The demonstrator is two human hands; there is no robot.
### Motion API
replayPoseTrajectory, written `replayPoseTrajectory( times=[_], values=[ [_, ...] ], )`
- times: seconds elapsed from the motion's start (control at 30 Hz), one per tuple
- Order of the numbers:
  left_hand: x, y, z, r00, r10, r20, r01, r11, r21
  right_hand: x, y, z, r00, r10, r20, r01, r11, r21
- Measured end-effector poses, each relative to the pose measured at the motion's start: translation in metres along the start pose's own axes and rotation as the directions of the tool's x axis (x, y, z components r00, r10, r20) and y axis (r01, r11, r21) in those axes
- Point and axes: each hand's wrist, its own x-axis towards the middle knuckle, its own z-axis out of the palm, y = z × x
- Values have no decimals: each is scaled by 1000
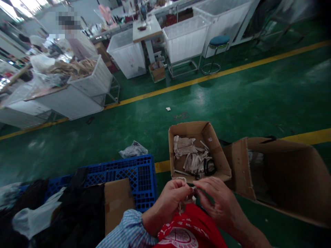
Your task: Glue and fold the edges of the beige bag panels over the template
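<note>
My left hand [170,197] is closed, thumb against fingers, on a pale, thin cord-like strip [181,207]. Part of the strip loops above the knuckles and an end hangs below. Close beside it, my right hand [216,198] pinches the same small piece between thumb and fingertips. The fingers partly hide the piece, so its exact kind cannot be made out. Both hands are in front of a red apron [187,230]. Just beyond them stands an open cardboard box [172,144] holding pale fabric strips [195,162] and a black band [209,166].
A larger open carton [289,172] stands to the right. At left, a blue plastic pallet [144,182] bears cardboard and dark material [82,217]. A plastic bag [133,150] lies behind it. Across the green floor are white bins [184,38], a stool [219,41] and a person [80,44].
</note>
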Motion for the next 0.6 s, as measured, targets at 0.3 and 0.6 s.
replayPoseTrajectory(
  times=[0.3, 0.6],
  values=[
    [-4, 2, 3, 998, -16, 63, 19, 999, -45, -2, -5, 6, 999, -18, 45, 20, 999, -40],
    [-8, 5, 10, 997, 64, 53, -60, 995, -84, -1, -19, 20, 676, 732, 89, -615, 493, 615]
  ],
)
